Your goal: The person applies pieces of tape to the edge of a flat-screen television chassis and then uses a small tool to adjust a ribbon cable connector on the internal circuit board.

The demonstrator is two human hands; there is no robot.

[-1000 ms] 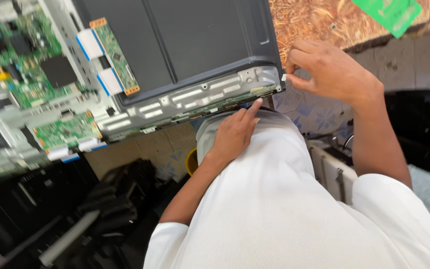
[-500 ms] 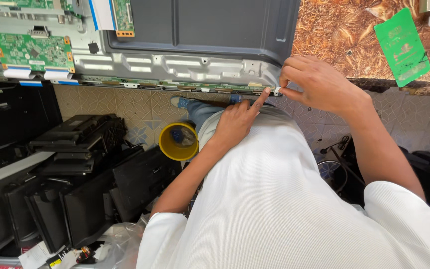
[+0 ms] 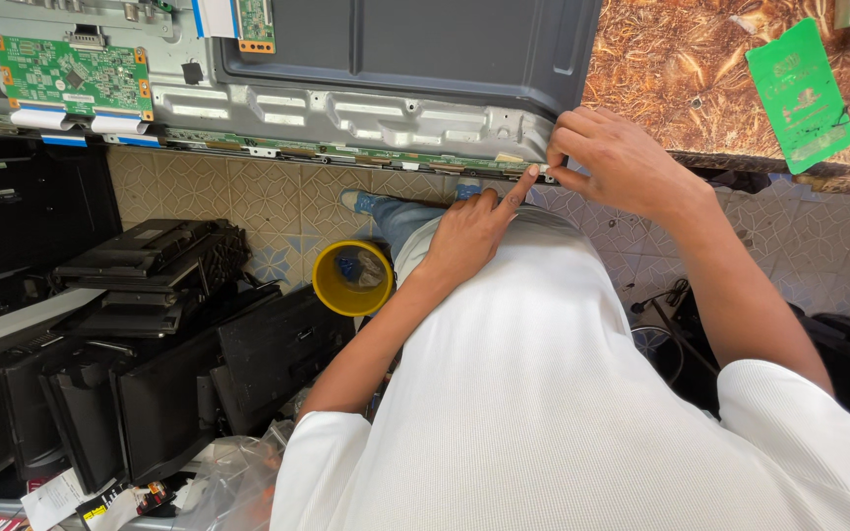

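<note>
An opened flat-screen television lies back-up on the table, showing its grey metal chassis, a dark cover and a green circuit board. A thin green strip board runs along its near edge. My right hand pinches the right-hand end of that strip at the panel's corner. My left hand has its fingers curled and its index finger stretched out. That fingertip touches the same edge right beside my right fingers. My white shirt hides the space below the hands.
A yellow bucket stands on the tiled floor under the table edge. Black television shells and monitors are stacked at the left. A green card lies on the brown patterned tabletop. Cables lie at the right.
The view has swung down and levelled out, bringing the floor and bucket into sight. Both hands stay at the panel's corner, and my left index finger has reached up to the edge.
</note>
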